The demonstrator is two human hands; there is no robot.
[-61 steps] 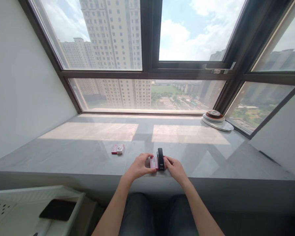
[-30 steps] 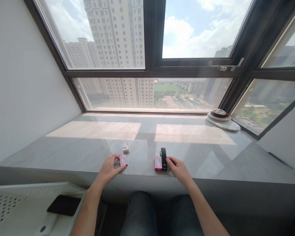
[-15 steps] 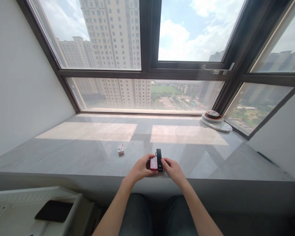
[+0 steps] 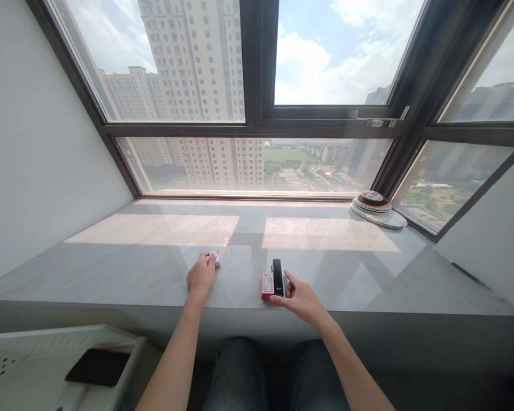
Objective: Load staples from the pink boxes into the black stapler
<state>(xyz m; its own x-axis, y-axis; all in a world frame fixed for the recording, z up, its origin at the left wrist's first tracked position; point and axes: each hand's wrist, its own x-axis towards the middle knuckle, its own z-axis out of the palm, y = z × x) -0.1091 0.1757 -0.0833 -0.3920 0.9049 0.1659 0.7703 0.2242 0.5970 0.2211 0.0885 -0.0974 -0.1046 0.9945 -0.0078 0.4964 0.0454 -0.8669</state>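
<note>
A small white box (image 4: pixel 215 258) with red marks lies on the sill, its near side partly covered. My left hand (image 4: pixel 200 278) is closed on that box, fingertips on its left part. To the right, a black stapler (image 4: pixel 277 274) stands beside a red-and-white box (image 4: pixel 268 284), close against its right side. My right hand (image 4: pixel 302 298) is at the stapler, with the thumb at its near end by the box's corner and the curled fingers along its right side.
A stack of plates (image 4: pixel 377 209) sits on the grey stone sill (image 4: pixel 154 279) in the back right corner, by the window. Below on the left, a white plastic bin (image 4: pixel 124 365) holds a dark flat object (image 4: pixel 98 367). The sill's front edge runs just before my legs.
My left hand has let go of the red-and-white box and moved left onto the small white box. My right thumb has shifted to the stapler's near end.
</note>
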